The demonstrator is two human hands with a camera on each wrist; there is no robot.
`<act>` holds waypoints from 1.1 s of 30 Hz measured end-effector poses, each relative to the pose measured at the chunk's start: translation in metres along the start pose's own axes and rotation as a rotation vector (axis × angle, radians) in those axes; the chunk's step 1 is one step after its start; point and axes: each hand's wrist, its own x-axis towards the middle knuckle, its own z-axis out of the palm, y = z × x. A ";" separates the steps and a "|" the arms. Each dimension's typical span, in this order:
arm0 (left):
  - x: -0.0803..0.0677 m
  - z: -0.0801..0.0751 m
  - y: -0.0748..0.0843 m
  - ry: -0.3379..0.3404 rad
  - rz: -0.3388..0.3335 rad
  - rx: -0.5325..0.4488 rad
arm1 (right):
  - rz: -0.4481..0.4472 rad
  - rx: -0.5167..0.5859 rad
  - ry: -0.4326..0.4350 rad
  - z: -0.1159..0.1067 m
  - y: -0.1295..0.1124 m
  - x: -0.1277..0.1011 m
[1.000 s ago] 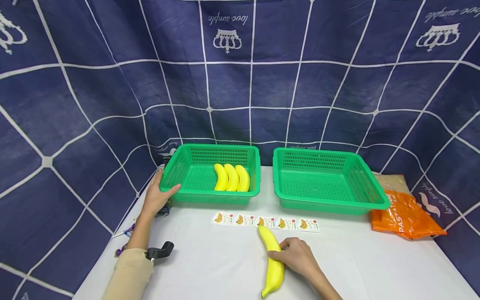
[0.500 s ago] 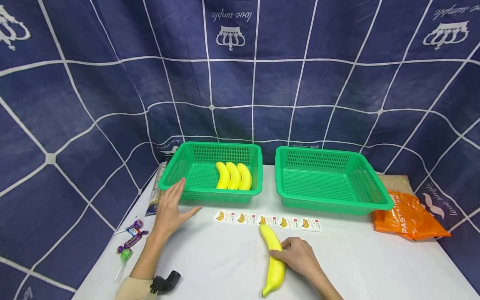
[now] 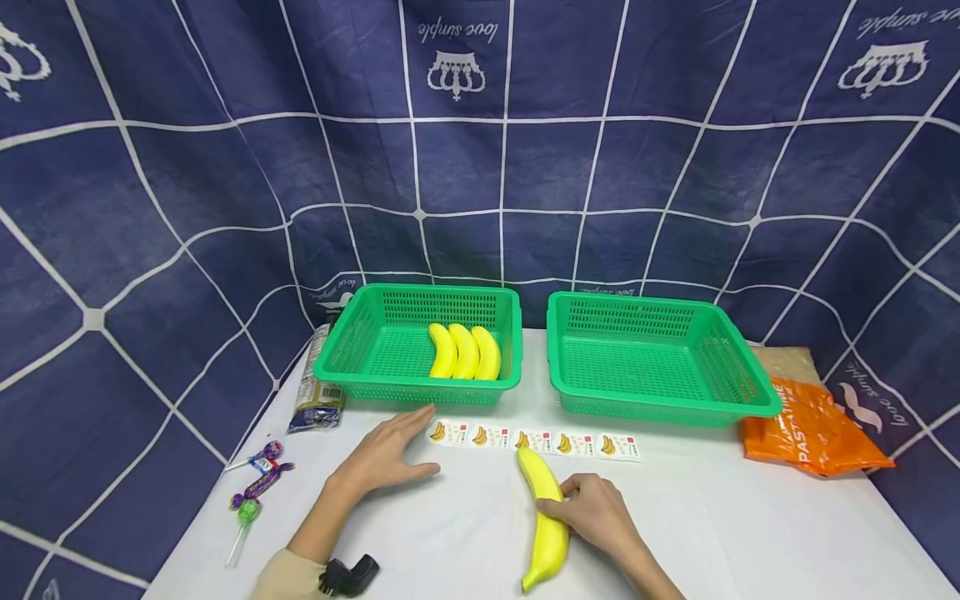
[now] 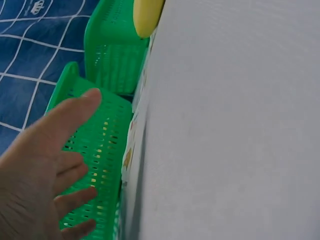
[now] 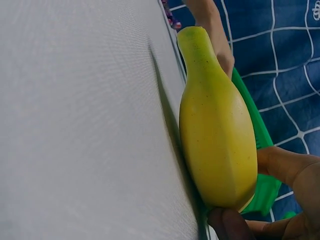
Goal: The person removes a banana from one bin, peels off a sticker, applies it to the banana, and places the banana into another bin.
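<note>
A large yellow banana [image 3: 550, 533] lies near the front of the table, its upper tip at the sticker row. My right hand [image 3: 596, 510] pinches it around the middle from the right side; the right wrist view shows thumb and fingers against the banana [image 5: 217, 130]. My left hand [image 3: 382, 457] has its fingers extended and holds nothing, just left of the strip of banana stickers [image 3: 532, 441]. Behind it stands the left green basket [image 3: 420, 392], with three small bananas [image 3: 465, 352] inside. In the left wrist view the left hand [image 4: 50, 165] shows spread fingers before the basket.
A second green basket [image 3: 660, 408] stands at the back right, with an orange pasta bag [image 3: 817, 429] beside it. A dark packaged bag [image 3: 318, 392] lies left of the left basket. Wrapped candies [image 3: 258, 482] and a green lollipop [image 3: 246, 512] lie at the left edge.
My left hand has come away from the left basket's rim and moved right and toward me, beside the stickers. The right hand and the large banana have stayed in place.
</note>
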 end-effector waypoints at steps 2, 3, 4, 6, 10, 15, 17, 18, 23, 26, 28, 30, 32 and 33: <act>0.005 0.006 -0.005 0.000 0.010 0.025 | 0.001 0.000 0.002 0.000 0.000 0.001; 0.007 0.009 -0.008 0.004 0.016 0.045 | 0.002 0.001 0.002 0.000 0.000 0.001; 0.007 0.012 -0.010 0.007 0.020 0.068 | 0.003 -0.001 0.001 0.000 0.000 0.000; 0.009 0.017 -0.013 0.019 0.026 0.119 | 0.004 -0.003 0.000 0.000 0.000 0.000; 0.009 0.022 -0.018 0.050 0.035 0.192 | 0.001 -0.005 0.004 0.000 0.000 0.000; 0.010 0.025 -0.020 0.058 0.040 0.201 | -0.007 -0.010 0.017 0.000 0.000 0.000; 0.010 0.026 -0.020 0.040 0.031 0.200 | -0.007 -0.008 0.018 0.000 0.000 0.000; 0.010 0.026 -0.020 0.029 0.028 0.203 | -0.007 -0.007 0.019 0.000 0.000 0.000; 0.009 0.026 -0.020 -0.001 0.014 0.198 | -0.005 -0.004 0.026 0.000 -0.001 -0.001; 0.009 0.026 -0.019 -0.010 0.009 0.193 | -0.003 0.000 0.024 0.000 -0.001 -0.002; 0.009 0.026 -0.020 -0.016 0.006 0.194 | -0.001 0.003 0.019 0.001 -0.001 -0.002; 0.009 0.026 -0.020 -0.018 0.007 0.191 | 0.000 0.003 0.016 0.001 0.000 -0.002; 0.009 0.026 -0.019 -0.018 0.007 0.187 | 0.001 -0.001 0.016 0.001 0.000 -0.002; 0.010 0.026 -0.019 -0.016 0.006 0.183 | 0.002 -0.004 0.016 0.000 0.000 -0.002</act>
